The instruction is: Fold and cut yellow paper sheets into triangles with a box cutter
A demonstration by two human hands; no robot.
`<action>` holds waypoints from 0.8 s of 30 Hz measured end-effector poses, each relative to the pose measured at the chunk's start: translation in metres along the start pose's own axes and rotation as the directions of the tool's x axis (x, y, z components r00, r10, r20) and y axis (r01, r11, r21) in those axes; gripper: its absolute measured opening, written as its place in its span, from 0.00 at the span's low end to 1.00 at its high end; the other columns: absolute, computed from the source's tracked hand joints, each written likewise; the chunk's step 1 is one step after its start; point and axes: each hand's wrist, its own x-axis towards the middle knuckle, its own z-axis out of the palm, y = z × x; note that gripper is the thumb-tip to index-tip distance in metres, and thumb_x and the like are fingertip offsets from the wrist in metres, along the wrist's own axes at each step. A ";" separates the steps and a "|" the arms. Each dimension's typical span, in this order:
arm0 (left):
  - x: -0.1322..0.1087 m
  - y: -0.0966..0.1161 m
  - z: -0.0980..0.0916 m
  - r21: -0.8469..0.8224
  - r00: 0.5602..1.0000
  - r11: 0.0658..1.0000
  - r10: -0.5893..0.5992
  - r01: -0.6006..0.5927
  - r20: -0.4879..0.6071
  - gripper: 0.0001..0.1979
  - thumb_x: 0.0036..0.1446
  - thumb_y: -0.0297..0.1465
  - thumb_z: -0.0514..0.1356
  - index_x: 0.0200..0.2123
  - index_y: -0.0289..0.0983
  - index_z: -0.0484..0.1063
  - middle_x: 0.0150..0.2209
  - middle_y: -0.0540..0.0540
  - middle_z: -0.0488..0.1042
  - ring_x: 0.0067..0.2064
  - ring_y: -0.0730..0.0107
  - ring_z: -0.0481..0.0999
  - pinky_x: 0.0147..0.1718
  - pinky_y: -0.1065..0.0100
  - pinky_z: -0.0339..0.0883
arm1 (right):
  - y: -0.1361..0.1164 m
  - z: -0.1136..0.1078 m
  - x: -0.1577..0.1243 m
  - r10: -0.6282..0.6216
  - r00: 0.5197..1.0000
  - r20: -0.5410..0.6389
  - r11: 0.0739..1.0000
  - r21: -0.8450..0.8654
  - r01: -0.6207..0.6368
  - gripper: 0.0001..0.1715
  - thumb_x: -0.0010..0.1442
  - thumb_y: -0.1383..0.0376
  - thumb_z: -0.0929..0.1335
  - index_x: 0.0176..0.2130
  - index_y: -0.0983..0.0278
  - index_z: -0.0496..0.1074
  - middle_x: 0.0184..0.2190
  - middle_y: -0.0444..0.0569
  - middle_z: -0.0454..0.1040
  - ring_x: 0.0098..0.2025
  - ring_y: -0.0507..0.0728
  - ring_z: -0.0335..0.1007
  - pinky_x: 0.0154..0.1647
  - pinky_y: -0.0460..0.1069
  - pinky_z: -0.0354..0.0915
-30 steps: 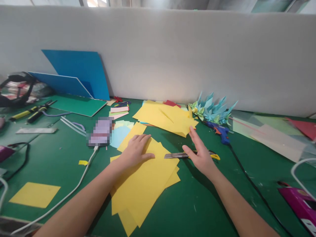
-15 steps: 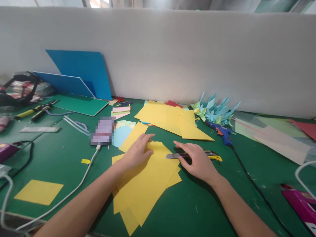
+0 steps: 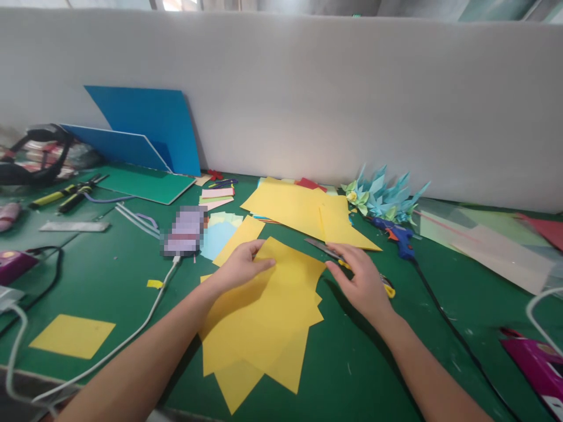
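My left hand [image 3: 241, 266] pinches the far edge of the top sheet of a fanned stack of yellow paper [image 3: 264, 316] on the green table, thumb on top. My right hand [image 3: 363, 278] is closed round a yellow-handled utility knife [image 3: 334, 254]; its long metal blade points up and left, just past the stack's right corner. A second pile of yellow sheets [image 3: 303, 211] lies beyond both hands.
A blue glue gun [image 3: 396, 235] and teal paper flowers [image 3: 382, 196] lie at the back right, with translucent sheets [image 3: 488, 243] further right. Blue boards [image 3: 145, 129], tools, a phone on a white cable [image 3: 132, 337] and pastel paper squares [image 3: 217, 234] fill the left. A lone yellow square [image 3: 73, 336] lies near the front edge.
My right hand dropped onto the knife, gripped it and lifted it so the blade now angles toward the far pile. My left hand went from flat to pinching, and the stack shifted and fanned out.
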 end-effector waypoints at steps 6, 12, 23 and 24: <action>-0.003 0.008 0.003 -0.412 0.990 0.900 -0.127 0.144 0.069 0.17 0.46 0.39 0.66 0.38 0.37 0.72 0.35 0.45 0.78 0.38 0.59 0.77 0.38 0.60 0.70 | -0.018 0.019 -0.007 0.238 0.920 0.311 0.726 0.572 -0.381 0.30 0.54 0.52 0.68 0.53 0.60 0.63 0.44 0.52 0.76 0.43 0.62 0.74 0.42 0.57 0.70; -0.003 0.007 0.007 -0.267 0.986 0.951 -0.167 0.157 -0.013 0.16 0.46 0.43 0.65 0.27 0.36 0.68 0.25 0.52 0.70 0.27 0.71 0.71 0.28 0.69 0.64 | -0.019 0.024 -0.007 0.357 0.928 0.103 0.691 0.640 -0.337 0.22 0.52 0.56 0.70 0.45 0.61 0.64 0.36 0.50 0.76 0.37 0.58 0.74 0.37 0.53 0.70; -0.002 0.014 0.012 -0.322 0.976 0.921 -0.212 0.219 0.057 0.27 0.45 0.56 0.58 0.22 0.39 0.54 0.22 0.57 0.49 0.22 0.79 0.52 0.23 0.72 0.53 | -0.045 0.014 -0.011 -0.386 0.923 0.011 0.921 0.059 0.384 0.10 0.62 0.70 0.62 0.37 0.60 0.72 0.34 0.50 0.75 0.39 0.58 0.68 0.41 0.54 0.65; -0.003 0.015 0.012 -0.316 0.976 0.924 -0.204 0.216 0.073 0.27 0.45 0.56 0.58 0.23 0.38 0.54 0.23 0.57 0.49 0.23 0.79 0.52 0.24 0.73 0.52 | -0.047 0.015 -0.012 -0.420 0.907 0.035 0.907 0.046 0.418 0.10 0.62 0.70 0.63 0.38 0.60 0.73 0.35 0.50 0.75 0.39 0.58 0.68 0.41 0.54 0.65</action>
